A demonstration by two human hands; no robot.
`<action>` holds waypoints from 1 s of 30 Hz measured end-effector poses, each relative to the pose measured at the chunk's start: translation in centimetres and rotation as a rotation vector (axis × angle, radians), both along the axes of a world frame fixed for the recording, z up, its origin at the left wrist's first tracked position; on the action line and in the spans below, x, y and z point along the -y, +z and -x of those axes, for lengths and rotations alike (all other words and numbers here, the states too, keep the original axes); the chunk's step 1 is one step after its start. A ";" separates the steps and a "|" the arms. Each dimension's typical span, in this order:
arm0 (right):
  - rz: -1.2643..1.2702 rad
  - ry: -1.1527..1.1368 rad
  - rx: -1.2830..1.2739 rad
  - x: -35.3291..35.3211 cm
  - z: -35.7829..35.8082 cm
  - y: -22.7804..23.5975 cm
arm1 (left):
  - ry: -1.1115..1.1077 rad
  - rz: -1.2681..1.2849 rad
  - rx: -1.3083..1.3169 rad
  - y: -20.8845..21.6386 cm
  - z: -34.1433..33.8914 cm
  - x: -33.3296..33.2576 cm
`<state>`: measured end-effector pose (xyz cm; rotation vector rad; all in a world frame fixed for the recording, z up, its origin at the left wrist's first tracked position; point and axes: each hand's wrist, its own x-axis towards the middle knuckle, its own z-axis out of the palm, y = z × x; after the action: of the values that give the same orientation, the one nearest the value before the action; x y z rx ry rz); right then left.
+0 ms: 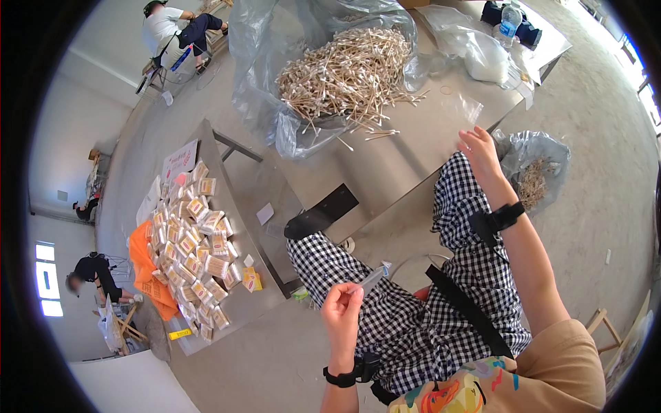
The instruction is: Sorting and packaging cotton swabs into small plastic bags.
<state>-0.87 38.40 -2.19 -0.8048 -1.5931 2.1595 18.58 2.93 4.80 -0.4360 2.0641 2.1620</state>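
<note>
My left hand is raised over my checkered lap, its thumb and fingers pinched on a small clear plastic bag. The bag points up and to the right and looks flat. At the right edge of the metal table, my right hand is up with its fingers apart and nothing visible in them. A thin clear plastic piece lies on the tabletop just beyond that hand. Farther back, a heap of wooden-stick cotton swabs fills a large opened plastic bag; several loose swabs spill toward me.
On a left side table lies a pile of packed cotton swabs beside an orange bag. A bag of swabs hangs or stands right of my knee. A black flat piece, clear bags and a bottle are around. People sit leftward.
</note>
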 end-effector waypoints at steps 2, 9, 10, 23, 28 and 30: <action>-0.036 0.136 0.040 1.4 -1.9 0.6 | 0.009 -0.068 0.085 0.0 -0.5 0.1; -0.388 1.236 -0.110 10.0 -13.0 13.2 | -0.130 -0.228 0.105 0.4 -0.5 -1.6; -0.308 1.291 -0.035 11.2 -14.3 14.6 | -0.177 -0.186 0.096 0.0 -0.4 -2.0; -0.841 1.056 -0.367 14.8 -17.9 10.8 | -0.283 -0.193 0.154 0.8 -2.3 -2.3; -0.834 1.115 -0.355 15.6 -18.2 10.2 | -0.180 -0.154 0.157 0.6 -3.0 -1.8; -0.789 1.148 -0.339 15.8 -18.2 10.6 | -0.165 -0.154 0.103 0.7 -3.2 -1.5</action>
<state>17.31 22.63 8.37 0.8641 -2.7208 1.6697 21.81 4.44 5.48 -0.3386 1.7968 2.1342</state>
